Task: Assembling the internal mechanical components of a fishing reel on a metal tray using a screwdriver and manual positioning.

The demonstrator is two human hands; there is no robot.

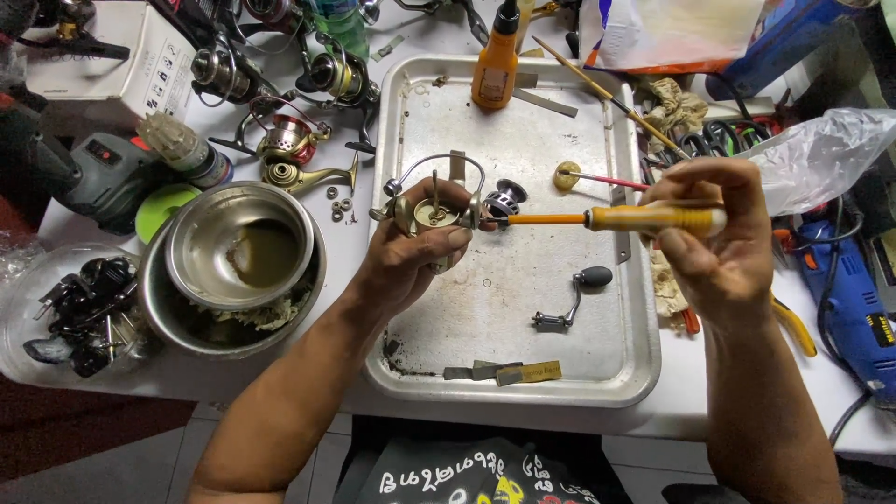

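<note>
Clearly rigid, small metal reel body [431, 207], likely slippery; clamped in left hand [411, 252] over tray [523, 373]. Right hand [709, 243] closed on screwdriver [607, 219]. Best grip: frame, not thin bail wire.

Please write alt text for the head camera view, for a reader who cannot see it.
Over a metal tray, the left hand holds a gold spinning reel body while the right hand points a yellow-handled screwdriver at its side. A reel handle lies on the tray; steel bowls sit left.
</note>
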